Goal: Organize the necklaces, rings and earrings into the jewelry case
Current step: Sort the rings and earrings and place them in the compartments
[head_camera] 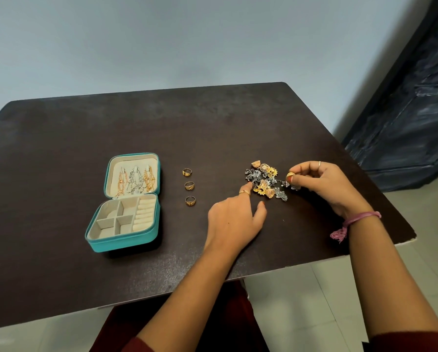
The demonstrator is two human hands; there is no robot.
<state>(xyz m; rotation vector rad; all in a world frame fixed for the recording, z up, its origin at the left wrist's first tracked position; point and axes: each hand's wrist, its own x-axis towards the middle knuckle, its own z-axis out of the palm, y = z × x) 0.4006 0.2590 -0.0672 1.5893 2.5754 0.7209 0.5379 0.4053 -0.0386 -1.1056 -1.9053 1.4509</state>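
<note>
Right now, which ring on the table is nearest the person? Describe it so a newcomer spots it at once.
Start at the open teal jewelry case on the left of the dark table. Just to its right, three gold rings lie in a column running away from the person. The nearest ring is the bottom one, level with the case's lower tray, while its two neighbours sit farther back beside the lid.

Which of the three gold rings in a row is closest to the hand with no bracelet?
The nearest ring, the bottom one in the row. It lies closest to the left hand; the middle ring and far ring sit farther up the table.
</note>
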